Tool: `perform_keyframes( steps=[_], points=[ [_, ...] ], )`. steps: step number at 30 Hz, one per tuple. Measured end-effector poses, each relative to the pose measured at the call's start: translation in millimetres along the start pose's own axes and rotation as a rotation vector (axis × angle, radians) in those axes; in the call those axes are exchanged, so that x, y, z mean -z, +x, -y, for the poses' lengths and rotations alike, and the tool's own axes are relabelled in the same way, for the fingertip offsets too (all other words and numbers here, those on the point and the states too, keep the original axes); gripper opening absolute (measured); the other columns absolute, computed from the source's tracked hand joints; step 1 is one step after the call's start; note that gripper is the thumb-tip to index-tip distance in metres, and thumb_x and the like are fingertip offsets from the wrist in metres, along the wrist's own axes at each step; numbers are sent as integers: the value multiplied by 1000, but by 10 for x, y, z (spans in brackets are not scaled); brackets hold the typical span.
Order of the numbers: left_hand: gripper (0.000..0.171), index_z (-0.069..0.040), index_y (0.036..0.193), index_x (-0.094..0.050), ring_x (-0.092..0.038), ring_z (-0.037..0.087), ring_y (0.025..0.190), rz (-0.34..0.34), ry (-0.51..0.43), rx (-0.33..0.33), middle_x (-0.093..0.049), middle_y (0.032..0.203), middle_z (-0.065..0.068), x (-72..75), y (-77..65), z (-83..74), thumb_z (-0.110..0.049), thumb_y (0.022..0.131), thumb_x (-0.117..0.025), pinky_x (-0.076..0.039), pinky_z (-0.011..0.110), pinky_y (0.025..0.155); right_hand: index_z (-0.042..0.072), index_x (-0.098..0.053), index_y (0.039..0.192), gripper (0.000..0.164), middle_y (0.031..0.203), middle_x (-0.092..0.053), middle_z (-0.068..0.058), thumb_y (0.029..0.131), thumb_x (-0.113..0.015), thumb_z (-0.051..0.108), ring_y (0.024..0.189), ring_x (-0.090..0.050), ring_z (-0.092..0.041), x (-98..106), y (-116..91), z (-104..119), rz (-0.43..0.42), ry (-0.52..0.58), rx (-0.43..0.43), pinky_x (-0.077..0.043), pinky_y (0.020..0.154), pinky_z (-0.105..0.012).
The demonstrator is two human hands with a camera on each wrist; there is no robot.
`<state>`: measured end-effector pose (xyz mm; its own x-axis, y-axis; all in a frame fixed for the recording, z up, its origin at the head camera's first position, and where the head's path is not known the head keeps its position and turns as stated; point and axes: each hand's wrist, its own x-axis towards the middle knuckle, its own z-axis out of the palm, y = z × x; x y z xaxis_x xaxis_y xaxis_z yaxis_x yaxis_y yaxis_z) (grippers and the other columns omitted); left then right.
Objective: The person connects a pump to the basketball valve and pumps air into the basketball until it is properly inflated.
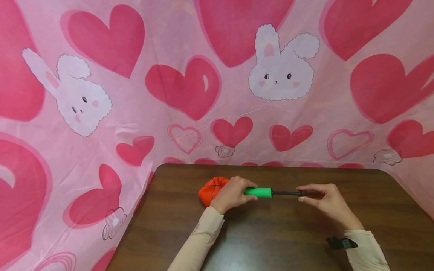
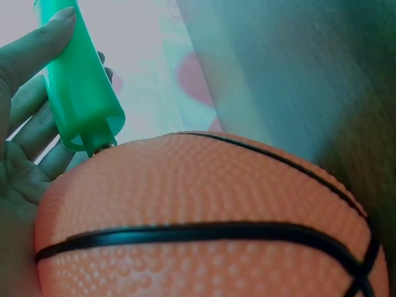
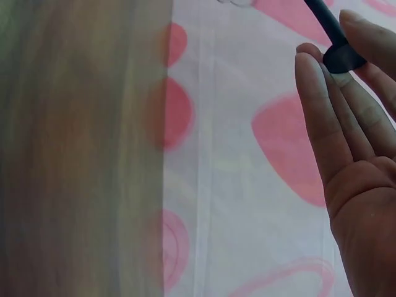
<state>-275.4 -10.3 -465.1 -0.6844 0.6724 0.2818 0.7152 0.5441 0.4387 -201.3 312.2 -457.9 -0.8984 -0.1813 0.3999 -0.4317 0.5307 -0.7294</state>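
Where the left hand (image 1: 234, 194) is: clasped round the green barrel (image 1: 260, 192) of a hand pump, and it's a proper grip!
Orange ball (image 1: 211, 189): right at the barrel's far end, tucked against the left palm, nozzle end meeting its surface; whether it touches the wood, I can't tell.
Black rod (image 1: 287, 193): out in plain sight, level between the hands.
Right hand (image 1: 328, 200): pinching the rod's black handle (image 3: 341, 59), thumb against fingers.
Brown table (image 1: 264, 229): underneath it all, pink heart-print cloth (image 1: 162, 34) behind.
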Motion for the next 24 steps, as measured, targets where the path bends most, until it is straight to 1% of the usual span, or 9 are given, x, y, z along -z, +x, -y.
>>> perform_keyframes(
  steps=[7,10,14,17,20,24],
  points=[
    [29,-19,112,-81,-60,1,76,-14,18,-16,-78,96,-9,-19,-5,-18,-28,85,-88,-49,13,73,4,-82,104,29,97,-82,-12,76,-89,0,83,-73,4,-224,29,18,-22,2,43,-59,68,-16],
    [30,-20,113,-81,-60,1,77,-10,10,-9,-78,97,-9,-31,-15,-29,-28,85,-88,-49,13,73,3,-82,104,31,96,-81,-15,75,-90,0,82,-73,5,-318,31,22,-34,-5,65,-58,68,-14],
    [30,-19,113,-81,-60,1,77,-7,4,-2,-78,96,-9,-37,-29,-49,-28,85,-88,-49,13,73,4,-82,104,32,95,-82,-14,73,-91,0,83,-72,5,-428,66,50,-43,-16,102,-57,70,-12],
    [29,-19,112,-82,-60,1,76,-15,16,-9,-78,95,-9,-31,-24,-61,-27,85,-88,-48,13,73,5,-83,104,32,95,-82,-12,73,-92,2,85,-72,4,-494,115,78,-37,-24,134,-57,71,-11],
    [29,-19,112,-82,-59,1,75,-22,26,-10,-78,94,-9,-20,-14,-64,-27,84,-89,-48,13,72,5,-83,104,32,96,-82,-14,74,-92,2,86,-72,4,-530,148,94,-29,-15,144,-57,72,-11],
    [29,-19,112,-82,-58,2,74,-19,28,-7,-77,92,-9,-8,-2,-65,-27,85,-88,-47,14,71,7,-83,104,32,96,-82,-15,73,-92,1,85,-72,4,-531,159,94,-36,-11,148,-57,72,-11]
  ],
)
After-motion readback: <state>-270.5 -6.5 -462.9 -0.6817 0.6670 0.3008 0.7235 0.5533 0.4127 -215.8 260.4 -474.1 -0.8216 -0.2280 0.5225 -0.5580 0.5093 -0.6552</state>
